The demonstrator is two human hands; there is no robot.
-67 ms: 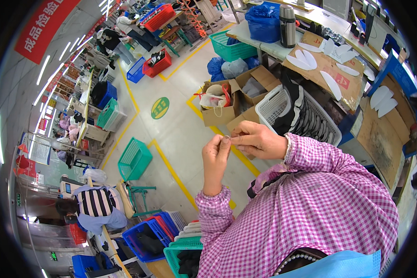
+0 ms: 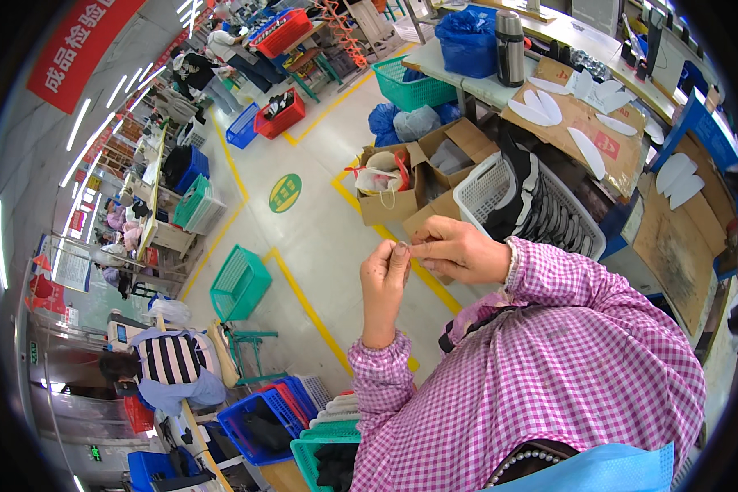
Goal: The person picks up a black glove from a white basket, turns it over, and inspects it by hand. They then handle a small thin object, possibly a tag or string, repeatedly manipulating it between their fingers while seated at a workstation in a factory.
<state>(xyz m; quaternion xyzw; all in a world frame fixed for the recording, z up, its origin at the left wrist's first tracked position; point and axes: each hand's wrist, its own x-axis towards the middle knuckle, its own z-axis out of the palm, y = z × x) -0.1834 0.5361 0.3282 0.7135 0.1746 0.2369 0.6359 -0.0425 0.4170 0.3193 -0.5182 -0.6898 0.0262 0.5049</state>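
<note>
My left hand (image 2: 384, 283) is raised in front of me, its thumb and fingers pinched together with the fingertips upward. Coming in from the right, my right hand (image 2: 455, 248) is pinched too, its fingertips meeting those of the left. Whatever lies between the fingertips is too small to make out. Both forearms wear pink checked sleeves. Beyond the right hand stands a white basket (image 2: 477, 195) holding a row of black and grey shoe parts (image 2: 545, 209).
Open cardboard boxes (image 2: 385, 211) stand beyond my hands. At right, a workbench bears white insole-shaped pieces (image 2: 586, 152), a steel flask (image 2: 509, 49) and a blue bag (image 2: 466, 41). A green crate (image 2: 240, 283) is at left, near a seated person in stripes (image 2: 172, 361).
Almost nothing differs. The whole view has shifted very slightly, while both hands keep the same pinch.
</note>
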